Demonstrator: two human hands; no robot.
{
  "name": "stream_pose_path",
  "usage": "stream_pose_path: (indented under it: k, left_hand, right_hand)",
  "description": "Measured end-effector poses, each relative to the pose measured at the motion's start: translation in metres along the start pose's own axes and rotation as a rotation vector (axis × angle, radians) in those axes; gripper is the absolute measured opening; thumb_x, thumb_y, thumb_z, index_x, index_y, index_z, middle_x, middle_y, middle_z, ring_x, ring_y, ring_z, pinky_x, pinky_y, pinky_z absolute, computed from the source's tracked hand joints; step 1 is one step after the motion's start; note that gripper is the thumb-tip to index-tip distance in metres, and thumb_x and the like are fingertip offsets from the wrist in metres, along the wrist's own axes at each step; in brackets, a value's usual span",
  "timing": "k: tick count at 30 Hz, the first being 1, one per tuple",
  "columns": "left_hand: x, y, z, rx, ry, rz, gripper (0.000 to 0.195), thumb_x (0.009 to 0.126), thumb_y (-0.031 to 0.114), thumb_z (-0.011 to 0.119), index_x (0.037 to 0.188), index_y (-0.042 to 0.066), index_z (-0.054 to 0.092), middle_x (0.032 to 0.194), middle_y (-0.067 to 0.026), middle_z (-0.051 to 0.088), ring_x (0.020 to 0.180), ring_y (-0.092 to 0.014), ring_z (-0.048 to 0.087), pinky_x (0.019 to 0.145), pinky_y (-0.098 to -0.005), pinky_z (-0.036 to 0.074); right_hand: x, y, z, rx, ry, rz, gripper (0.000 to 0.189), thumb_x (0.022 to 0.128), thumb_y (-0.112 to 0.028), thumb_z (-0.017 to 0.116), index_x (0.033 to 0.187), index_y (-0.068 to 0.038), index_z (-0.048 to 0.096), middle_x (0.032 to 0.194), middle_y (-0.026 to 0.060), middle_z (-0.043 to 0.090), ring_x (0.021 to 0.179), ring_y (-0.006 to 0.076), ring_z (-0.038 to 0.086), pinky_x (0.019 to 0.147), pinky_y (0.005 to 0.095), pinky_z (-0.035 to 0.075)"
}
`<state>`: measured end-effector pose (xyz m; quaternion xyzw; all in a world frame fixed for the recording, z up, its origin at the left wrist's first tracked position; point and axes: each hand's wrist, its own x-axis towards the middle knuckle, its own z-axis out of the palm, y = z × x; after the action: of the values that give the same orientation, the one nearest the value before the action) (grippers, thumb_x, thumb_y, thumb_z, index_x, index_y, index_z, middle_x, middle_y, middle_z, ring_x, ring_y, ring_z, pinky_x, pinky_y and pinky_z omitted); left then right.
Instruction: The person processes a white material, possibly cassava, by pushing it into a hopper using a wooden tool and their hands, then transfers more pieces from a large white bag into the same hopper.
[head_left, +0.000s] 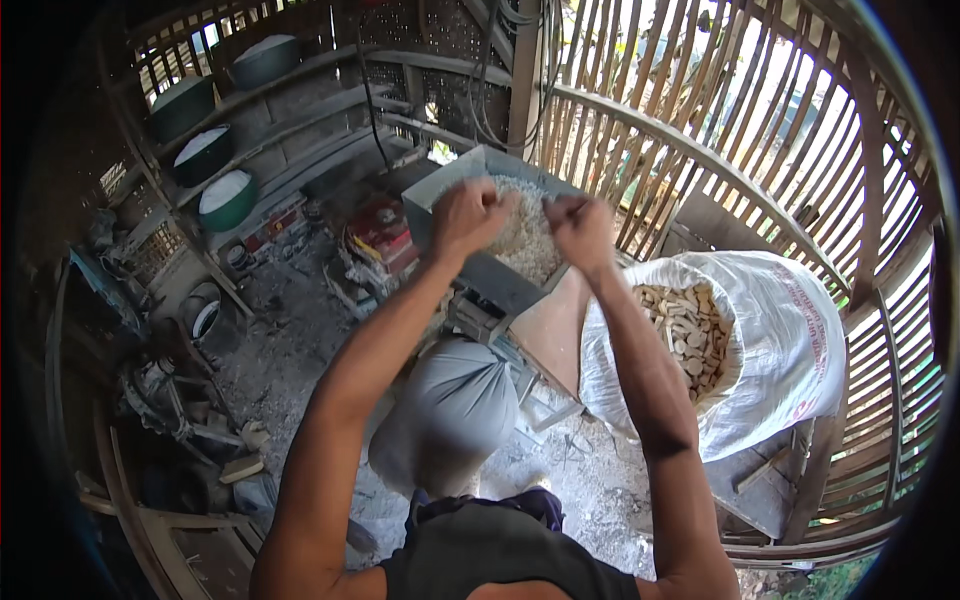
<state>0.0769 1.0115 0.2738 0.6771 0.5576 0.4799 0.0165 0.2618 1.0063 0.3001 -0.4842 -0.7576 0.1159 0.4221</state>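
Observation:
Both arms reach forward over a metal hopper (442, 180) that holds pale, crumbled pieces (525, 232). My left hand (472, 214) is above the hopper's left part with its fingers curled; whether anything is between them is hidden. Over the right part, my right hand (581, 229) is also curled and slightly blurred, and I cannot tell if it holds something. Below the hopper a grey cloth bag (457, 412) bulges, gathered at its top against the machine's outlet. To the right stands an open white woven sack (780, 337) full of dried, pale chunks (690, 337).
Basins of white powder (227, 199) stand on tiered shelves at the back left. A red engine-like machine (382, 232) sits left of the hopper. A bucket (214, 319) and clutter lie on the dusty left floor. A slatted wall (675, 97) curves round the right.

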Motion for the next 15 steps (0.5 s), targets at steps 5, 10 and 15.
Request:
stream_pose_path:
  k: [5, 10, 15]
  left_hand:
    - [-0.008, -0.007, 0.022, 0.213, -0.002, 0.014, 0.041, 0.08, 0.04, 0.067, 0.062, 0.004, 0.059, 0.067, -0.0132, 0.063, 0.069, -0.032, 0.062, 0.063, -0.0433, 0.047]
    - [0.014, 0.015, 0.004, -0.019, 0.111, -0.108, 0.023, 0.084, 0.029, 0.064, 0.087, 0.007, 0.061, 0.067, -0.0099, 0.063, 0.074, -0.03, 0.064, 0.063, -0.0426, 0.046]
    - [0.004, -0.004, 0.012, 0.128, -0.1, -0.054, 0.036, 0.077, 0.011, 0.066, 0.112, 0.01, 0.056, 0.088, -0.0104, 0.063, 0.089, -0.031, 0.061, 0.078, -0.0414, 0.046]
  right_hand:
    - [-0.004, 0.024, 0.025, -0.094, 0.04, -0.298, 0.029, 0.082, -0.027, 0.06, 0.065, -0.005, 0.065, 0.057, 0.0173, 0.057, 0.053, 0.0347, 0.059, 0.055, 0.0402, 0.046]
    - [-0.002, 0.012, 0.004, -0.04, -0.055, -0.132, 0.02, 0.074, -0.023, 0.061, 0.067, -0.005, 0.066, 0.067, 0.0209, 0.06, 0.068, 0.0382, 0.062, 0.064, 0.0432, 0.049]
    - [-0.005, 0.011, 0.009, 0.014, -0.081, 0.107, 0.025, 0.078, -0.025, 0.064, 0.065, -0.003, 0.062, 0.064, 0.0163, 0.062, 0.062, 0.0293, 0.063, 0.062, 0.0371, 0.05]
